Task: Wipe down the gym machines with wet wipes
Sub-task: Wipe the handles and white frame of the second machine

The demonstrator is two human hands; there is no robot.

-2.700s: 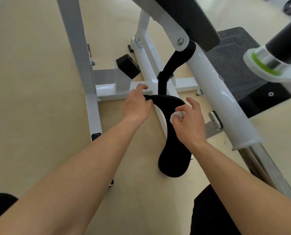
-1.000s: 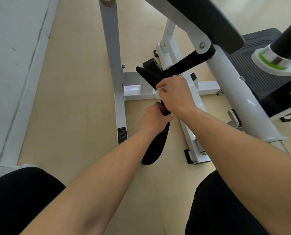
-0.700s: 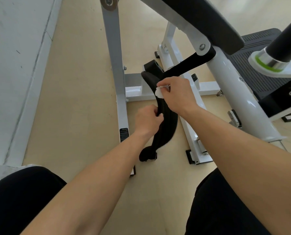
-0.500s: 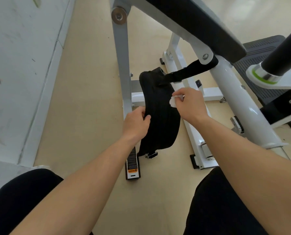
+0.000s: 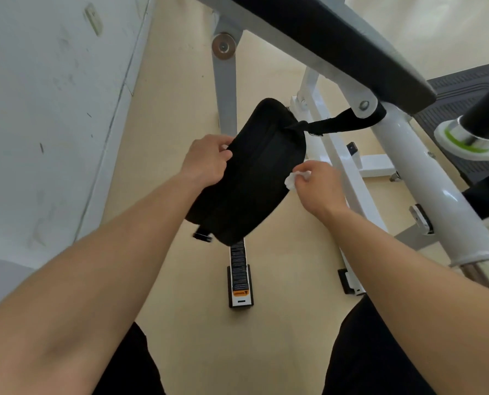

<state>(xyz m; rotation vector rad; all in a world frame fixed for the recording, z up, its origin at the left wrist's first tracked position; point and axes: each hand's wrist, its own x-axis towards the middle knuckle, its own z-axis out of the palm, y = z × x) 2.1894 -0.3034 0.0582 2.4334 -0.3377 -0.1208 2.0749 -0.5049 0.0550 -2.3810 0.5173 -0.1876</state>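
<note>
The left hand (image 5: 206, 163) grips the left edge of a black pad (image 5: 251, 178), its fingers (image 5: 223, 151) curled round that edge and holding the pad up off the floor (image 5: 180, 89). The right hand (image 5: 320, 186) pinches a wadded white wipe (image 5: 293, 179) between thumb and fingers (image 5: 304, 169). The wipe sits at the tips of those fingers and is against the pad's right edge, with the pad between the two hands.

Beyond the right fingers, a black strap (image 5: 334, 125) runs from the top of the pad to the white frame (image 5: 425, 178), which slants down just right of that hand. A frame foot with an orange sticker (image 5: 240, 276) lies on the floor below the pad, nearer than both sets of fingers. A wall (image 5: 52, 109) stands well left of the left fingers.
</note>
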